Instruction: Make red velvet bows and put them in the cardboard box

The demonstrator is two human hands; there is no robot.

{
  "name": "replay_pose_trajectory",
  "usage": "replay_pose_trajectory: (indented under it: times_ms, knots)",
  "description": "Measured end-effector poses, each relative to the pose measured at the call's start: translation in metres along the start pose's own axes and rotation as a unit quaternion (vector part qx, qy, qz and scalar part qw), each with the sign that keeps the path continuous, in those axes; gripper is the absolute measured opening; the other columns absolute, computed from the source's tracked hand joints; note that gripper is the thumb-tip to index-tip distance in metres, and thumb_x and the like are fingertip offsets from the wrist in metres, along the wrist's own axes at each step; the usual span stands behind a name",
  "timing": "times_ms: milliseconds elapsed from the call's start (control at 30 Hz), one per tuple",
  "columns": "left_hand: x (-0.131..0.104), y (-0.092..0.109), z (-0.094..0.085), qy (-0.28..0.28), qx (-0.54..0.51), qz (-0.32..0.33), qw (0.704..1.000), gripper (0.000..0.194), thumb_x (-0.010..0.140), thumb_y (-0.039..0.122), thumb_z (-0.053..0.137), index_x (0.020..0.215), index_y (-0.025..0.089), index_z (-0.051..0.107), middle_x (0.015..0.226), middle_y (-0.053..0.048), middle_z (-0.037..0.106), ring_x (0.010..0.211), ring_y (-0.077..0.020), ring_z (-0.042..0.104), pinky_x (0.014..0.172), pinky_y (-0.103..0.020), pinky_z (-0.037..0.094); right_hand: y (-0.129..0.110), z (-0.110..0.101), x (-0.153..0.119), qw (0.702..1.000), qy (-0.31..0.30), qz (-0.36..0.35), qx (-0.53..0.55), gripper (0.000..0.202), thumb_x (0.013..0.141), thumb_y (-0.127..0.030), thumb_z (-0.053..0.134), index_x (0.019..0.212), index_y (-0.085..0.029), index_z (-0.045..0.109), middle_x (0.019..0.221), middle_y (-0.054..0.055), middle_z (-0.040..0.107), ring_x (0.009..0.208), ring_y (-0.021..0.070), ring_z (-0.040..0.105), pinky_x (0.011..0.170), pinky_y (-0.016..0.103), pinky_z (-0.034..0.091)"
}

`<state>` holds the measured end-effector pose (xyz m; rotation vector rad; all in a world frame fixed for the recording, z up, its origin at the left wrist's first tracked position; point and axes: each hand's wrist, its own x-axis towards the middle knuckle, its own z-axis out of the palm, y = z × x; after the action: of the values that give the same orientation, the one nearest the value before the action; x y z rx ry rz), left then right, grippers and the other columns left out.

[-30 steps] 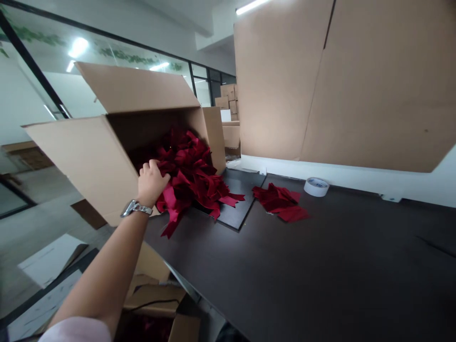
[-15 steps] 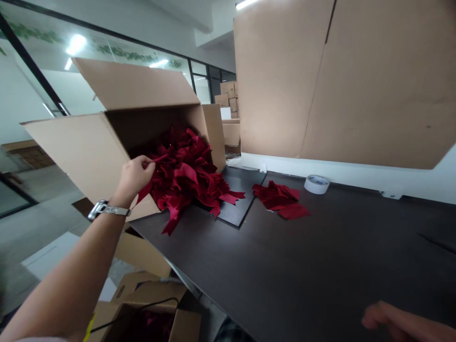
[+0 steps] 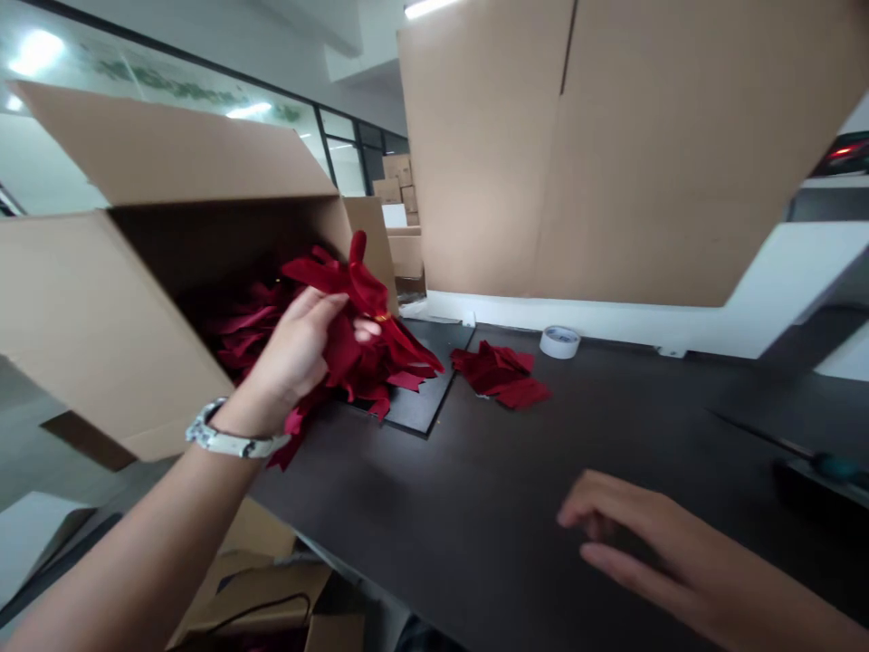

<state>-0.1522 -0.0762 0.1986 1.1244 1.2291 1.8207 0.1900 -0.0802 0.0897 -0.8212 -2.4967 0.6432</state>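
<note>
My left hand, with a watch on its wrist, grips a red ribbon bow that has a thin gold tie at its middle. Behind and below it, a heap of red ribbons spills from a cardboard box lying on its side. Over the dark table, my right hand is held with thumb and fingers apart and nothing between them. A smaller bunch of red ribbon pieces lies flat on the table, away from both hands.
A roll of white tape sits near the table's back edge, below a large cardboard sheet. A dark tool with a teal part is at the right. Below the table's left edge stands an open box.
My left hand has moved right and away from the heap, now with the bow in it. My right hand has come further into view, leftward and up. The view has turned right.
</note>
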Motion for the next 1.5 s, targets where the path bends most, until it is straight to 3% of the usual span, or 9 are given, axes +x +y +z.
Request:
replay_pose_trajectory:
  times_ms: [167, 333, 633, 867, 1067, 1167, 1333, 1400, 1500]
  knots:
    - [-0.039, -0.054, 0.059, -0.176, -0.055, -0.241, 0.953, 0.017, 0.09, 0.011, 0.043, 0.077, 0.015, 0.053, 0.053, -0.001, 0.063, 0.043, -0.0099, 0.059, 0.046, -0.017, 0.05, -0.005, 0.015, 0.031, 0.986, 0.123, -0.117, 0.0, 0.042, 0.096, -0.012, 0.039, 0.135, -0.028, 0.04, 0.129, 0.009, 0.049, 0.121, 0.0173, 0.049, 0.102, 0.033, 0.043]
    - [-0.065, -0.088, 0.085, -0.236, -0.074, -0.421, 0.872, 0.02, 0.09, 0.01, 0.041, 0.075, 0.015, 0.053, 0.047, 0.0, 0.059, 0.037, -0.0075, 0.054, 0.04, -0.012, 0.045, 0.003, 0.019, 0.034, 0.973, 0.15, -0.167, -0.054, 0.059, 0.088, 0.001, 0.036, 0.139, -0.028, 0.039, 0.123, 0.01, 0.046, 0.109, 0.0165, 0.052, 0.092, 0.031, 0.048]
    - [-0.083, -0.081, 0.089, -0.194, -0.167, -0.43, 0.866, 0.014, 0.092, 0.008, 0.042, 0.092, 0.014, 0.055, 0.073, -0.008, 0.072, 0.063, -0.0155, 0.073, 0.062, -0.02, 0.059, 0.009, 0.015, 0.023, 0.963, 0.211, -0.055, 0.16, 0.039, 0.099, -0.016, 0.037, 0.135, -0.03, 0.04, 0.111, 0.004, 0.059, 0.098, 0.0141, 0.059, 0.088, 0.029, 0.047]
    - [-0.09, -0.077, 0.08, -0.204, -0.171, -0.442, 0.856, 0.013, 0.09, 0.011, 0.046, 0.096, 0.014, 0.058, 0.081, -0.009, 0.076, 0.068, -0.0174, 0.074, 0.063, -0.022, 0.06, 0.0, 0.009, 0.023, 0.925, 0.109, 0.057, 0.359, 0.04, 0.089, -0.021, 0.062, 0.124, -0.027, 0.043, 0.093, -0.001, 0.06, 0.081, 0.0094, 0.06, 0.074, 0.02, 0.048]
    - [-0.08, -0.089, 0.062, -0.364, -0.193, -0.374, 0.831, 0.029, 0.078, 0.042, 0.064, 0.078, 0.013, 0.063, 0.075, -0.011, 0.076, 0.062, -0.0198, 0.072, 0.059, -0.025, 0.056, -0.012, -0.006, 0.017, 0.889, 0.084, 0.084, 0.442, 0.035, 0.092, -0.018, 0.059, 0.123, -0.028, 0.046, 0.088, -0.004, 0.059, 0.076, 0.0049, 0.057, 0.068, 0.012, 0.043]
    - [-0.068, -0.099, 0.059, -0.325, -0.205, -0.314, 0.868, 0.035, 0.078, 0.048, 0.064, 0.07, 0.014, 0.061, 0.063, -0.004, 0.071, 0.055, -0.0156, 0.067, 0.054, -0.022, 0.052, -0.023, -0.012, 0.006, 0.861, -0.003, 0.066, 0.505, 0.035, 0.091, -0.022, 0.062, 0.123, -0.027, 0.048, 0.09, -0.002, 0.059, 0.077, 0.0055, 0.056, 0.067, 0.012, 0.042]
    - [-0.038, -0.105, 0.065, -0.229, -0.102, -0.153, 0.956, 0.02, 0.081, 0.035, 0.061, 0.073, 0.017, 0.056, 0.069, -0.001, 0.068, 0.055, -0.0111, 0.061, 0.052, -0.02, 0.047, -0.022, -0.003, 0.001, 0.762, -0.275, -0.066, 0.582, 0.047, 0.089, -0.027, 0.064, 0.129, -0.018, 0.04, 0.086, 0.003, 0.057, 0.06, 0.0062, 0.051, 0.055, 0.015, 0.042]
    - [-0.022, -0.108, 0.068, -0.145, -0.045, -0.033, 0.988, 0.011, 0.081, 0.027, 0.059, 0.075, 0.019, 0.054, 0.07, 0.0, 0.067, 0.058, -0.0108, 0.06, 0.056, -0.02, 0.047, -0.01, 0.003, 0.007, 0.805, -0.303, -0.04, 0.508, 0.045, 0.09, -0.025, 0.06, 0.129, -0.014, 0.039, 0.087, 0.005, 0.06, 0.064, 0.008, 0.055, 0.06, 0.018, 0.045]
    - [0.003, -0.126, 0.075, -0.059, 0.045, 0.076, 0.994, 0.006, 0.082, 0.023, 0.054, 0.077, 0.021, 0.052, 0.069, 0.001, 0.065, 0.059, -0.0109, 0.059, 0.059, -0.021, 0.048, 0.019, 0.014, 0.018, 0.909, -0.237, 0.059, 0.337, 0.02, 0.091, -0.021, 0.056, 0.109, -0.013, 0.053, 0.09, 0.008, 0.066, 0.079, 0.0128, 0.062, 0.072, 0.023, 0.046]
